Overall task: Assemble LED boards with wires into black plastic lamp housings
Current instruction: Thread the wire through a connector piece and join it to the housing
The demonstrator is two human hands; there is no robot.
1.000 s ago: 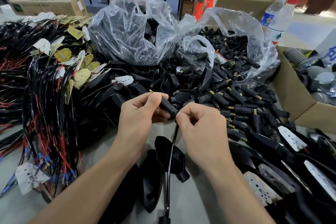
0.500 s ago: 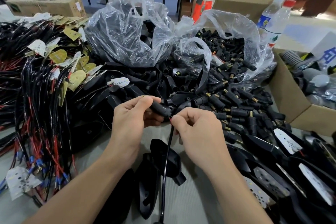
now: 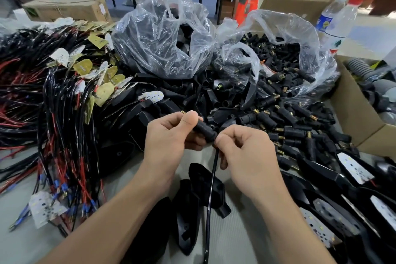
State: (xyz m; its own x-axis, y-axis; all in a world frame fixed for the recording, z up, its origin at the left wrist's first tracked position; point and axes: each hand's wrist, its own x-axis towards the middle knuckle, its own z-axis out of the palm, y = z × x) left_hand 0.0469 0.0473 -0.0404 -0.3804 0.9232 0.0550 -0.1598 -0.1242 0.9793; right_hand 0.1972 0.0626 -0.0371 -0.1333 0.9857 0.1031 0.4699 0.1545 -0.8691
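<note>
Stem (image 3: 204,129) gripped by left hand (image 3: 169,137) | wire (image 3: 212,180) pinched by right hand (image 3: 246,156) | bundles (image 3: 53,118) left, housings (image 3: 319,169) right

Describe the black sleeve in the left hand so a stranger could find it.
In front of the two clear plastic bags, the left hand grips a short black sleeve. Unlike the loose sleeves piled to its right, it has a black wire hanging from its end, pinched by the right hand.

Left hand (image 3: 169,137) and right hand (image 3: 246,156) meet, fingers (image 3: 224,138) pinching.
</note>
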